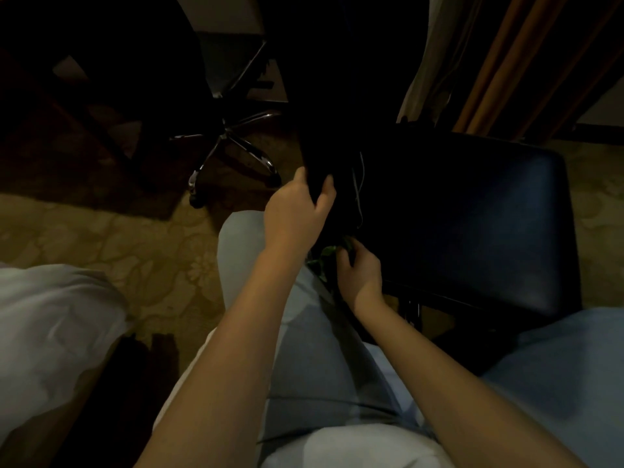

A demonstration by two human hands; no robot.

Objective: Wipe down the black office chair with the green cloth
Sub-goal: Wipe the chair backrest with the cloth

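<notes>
Looks down in dim light over light blue trousers [320, 349] at the black office chair [439, 197], close in front. Grips the lower edge of the backrest [337, 96] with the left hand [297, 211]: thumb on the left side, fingers [326, 189] curled round the right side, clamped on the padding. Holds the green cloth [332, 253] with the right hand [359, 270], lower and just to the right, its fingers bent and closed on the cloth at the crease where backrest meets seat [489, 231]. Shows only a small bunched bit of the cloth, wedged between that hand and the dark upholstery at the seat's near corner. Cannot tell how much more is tucked into the palm. Just beside the left hand, down the chair: a thin white cord [359, 187]. Farther off to the left: the chrome star base [233, 143] of a second chair, on patterned carpet [101, 238]. At the top right: hanging curtains [489, 62], orange and pale. At the left edge: white fabric [50, 315].
</notes>
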